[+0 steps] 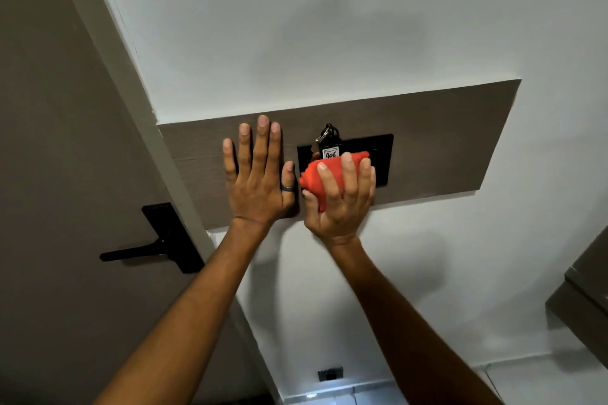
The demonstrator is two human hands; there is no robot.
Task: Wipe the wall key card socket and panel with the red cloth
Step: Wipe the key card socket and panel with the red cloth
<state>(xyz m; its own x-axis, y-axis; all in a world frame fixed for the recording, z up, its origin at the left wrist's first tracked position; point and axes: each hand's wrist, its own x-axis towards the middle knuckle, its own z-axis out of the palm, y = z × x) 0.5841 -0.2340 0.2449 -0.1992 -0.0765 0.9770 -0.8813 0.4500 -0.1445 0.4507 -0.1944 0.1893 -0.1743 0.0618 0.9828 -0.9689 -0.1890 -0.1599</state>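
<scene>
Cloth [317, 181], red and bunched, sits clamped in my right hand [339, 204] and pressed against the black socket [381, 154] on the brown panel [444, 141]. A key tag [330, 152] sticks out of the socket just above the cloth. My left hand [256, 177] lies flat on the panel beside the socket, fingers spread and holding nothing. Off left I see a door handle [138, 253].

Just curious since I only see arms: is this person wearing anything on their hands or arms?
Almost nothing. Both forearms are bare, with no sleeves, gloves or watch in view. The only thing worn is a dark band ring on the thumb of the left hand. The right hand wears nothing.
</scene>
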